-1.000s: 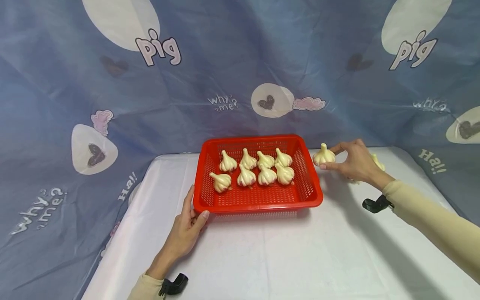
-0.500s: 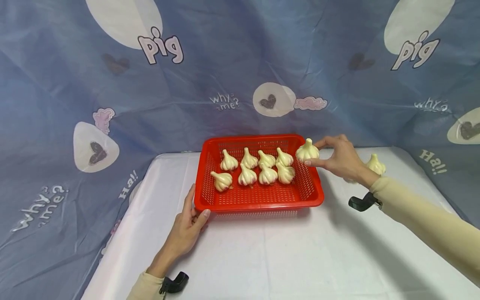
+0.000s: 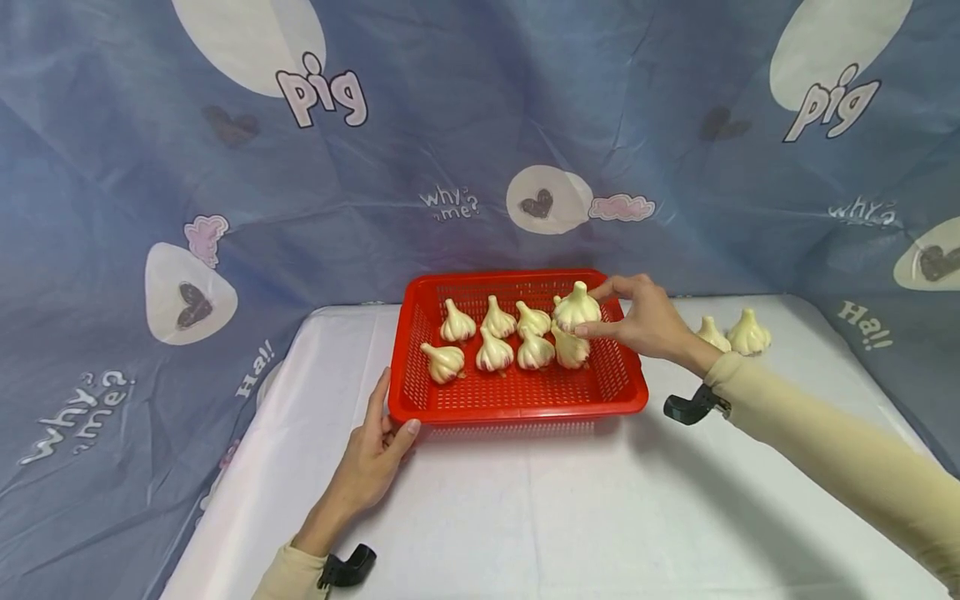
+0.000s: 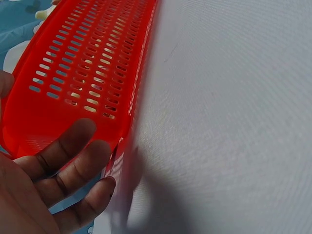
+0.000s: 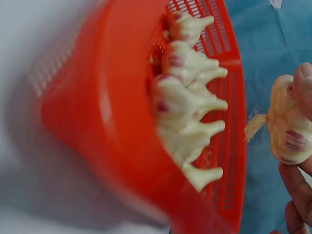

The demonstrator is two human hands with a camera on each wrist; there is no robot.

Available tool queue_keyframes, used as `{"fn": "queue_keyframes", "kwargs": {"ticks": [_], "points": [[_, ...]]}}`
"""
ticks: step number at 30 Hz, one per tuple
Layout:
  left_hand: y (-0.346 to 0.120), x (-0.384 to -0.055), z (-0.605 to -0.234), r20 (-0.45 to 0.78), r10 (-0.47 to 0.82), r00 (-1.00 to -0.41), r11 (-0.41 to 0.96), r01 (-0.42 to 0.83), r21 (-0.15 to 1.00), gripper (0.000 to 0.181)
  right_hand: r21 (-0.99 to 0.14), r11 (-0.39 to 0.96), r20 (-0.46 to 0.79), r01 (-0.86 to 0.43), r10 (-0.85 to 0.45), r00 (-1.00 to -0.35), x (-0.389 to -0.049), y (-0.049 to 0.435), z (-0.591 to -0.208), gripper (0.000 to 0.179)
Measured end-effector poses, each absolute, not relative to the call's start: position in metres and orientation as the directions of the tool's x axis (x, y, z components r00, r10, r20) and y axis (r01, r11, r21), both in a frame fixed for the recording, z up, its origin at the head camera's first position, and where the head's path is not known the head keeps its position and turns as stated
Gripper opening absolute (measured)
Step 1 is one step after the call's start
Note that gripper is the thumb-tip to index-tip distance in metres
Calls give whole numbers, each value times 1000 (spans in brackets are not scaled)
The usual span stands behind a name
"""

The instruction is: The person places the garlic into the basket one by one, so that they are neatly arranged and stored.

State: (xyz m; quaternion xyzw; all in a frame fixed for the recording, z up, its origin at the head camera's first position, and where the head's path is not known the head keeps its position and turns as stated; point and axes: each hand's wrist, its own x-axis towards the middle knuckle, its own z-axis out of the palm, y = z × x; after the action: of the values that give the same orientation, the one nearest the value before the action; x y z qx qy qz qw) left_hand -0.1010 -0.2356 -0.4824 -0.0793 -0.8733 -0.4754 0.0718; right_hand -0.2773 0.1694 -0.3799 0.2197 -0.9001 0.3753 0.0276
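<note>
A red plastic basket (image 3: 517,412) holds several garlic bulbs (image 3: 493,352) standing in two rough rows. My left hand (image 3: 367,467) grips its near left corner, thumb at the rim. In the left wrist view, several fingers (image 4: 80,168) curl by the basket's perforated wall (image 4: 92,63). Over the right part of the basket, my right hand (image 3: 648,321) pinches a garlic bulb (image 3: 577,308) between thumb and fingers, neck up. This bulb partly covers others behind and below it. The right wrist view shows the held bulb's (image 5: 287,122) root tuft, above the basket's rim.
Two more garlic bulbs (image 3: 748,333) sit side by side on the white tablecloth (image 3: 525,517), right of the basket. Behind the table hangs a blue printed cloth (image 3: 450,108), close to the basket's far side.
My right hand has carried the garlic bulb leftward from beside the basket to above its right part. Both bulbs on the right now show. The left hand stays at the corner.
</note>
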Motion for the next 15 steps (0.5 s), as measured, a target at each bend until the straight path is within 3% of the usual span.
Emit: {"fn": "queue_keyframes", "kwargs": {"ticks": [15], "points": [[-236, -101, -483, 196, 67, -978, 541, 201, 817, 85, -713, 539, 113, -449, -544, -832, -274, 123, -384, 48]]}}
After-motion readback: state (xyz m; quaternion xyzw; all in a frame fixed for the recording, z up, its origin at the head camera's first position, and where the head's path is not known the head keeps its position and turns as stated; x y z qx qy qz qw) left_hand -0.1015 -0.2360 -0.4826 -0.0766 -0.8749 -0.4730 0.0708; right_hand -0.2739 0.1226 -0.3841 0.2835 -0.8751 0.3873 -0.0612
